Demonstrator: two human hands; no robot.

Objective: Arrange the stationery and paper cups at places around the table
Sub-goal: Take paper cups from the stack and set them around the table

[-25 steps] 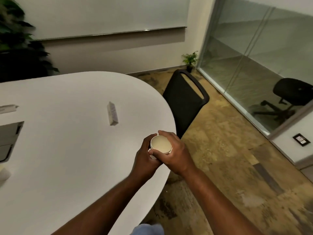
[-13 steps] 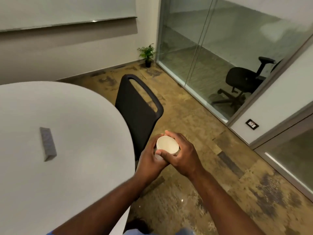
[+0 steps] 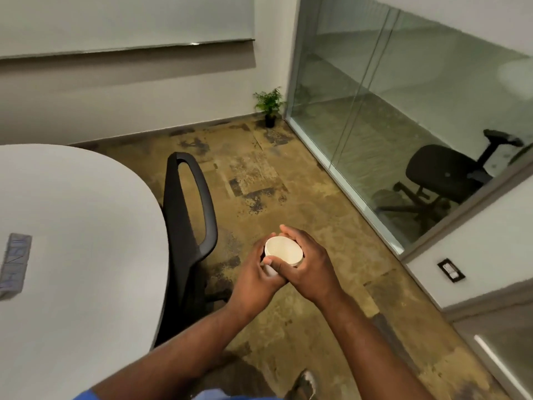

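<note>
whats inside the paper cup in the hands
The paper cup has its open mouth toward the camera: only a plain cream interior shows, with nothing in it. The left hand and right hand wrap its sides, so the outer wall and base are hidden.

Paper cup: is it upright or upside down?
Upright: the paper cup shows its open rim upward; left hand and right hand grip it.

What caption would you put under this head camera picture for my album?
A cup gripped by the left hand and right hand above the floor, beside a chair and table.
</note>
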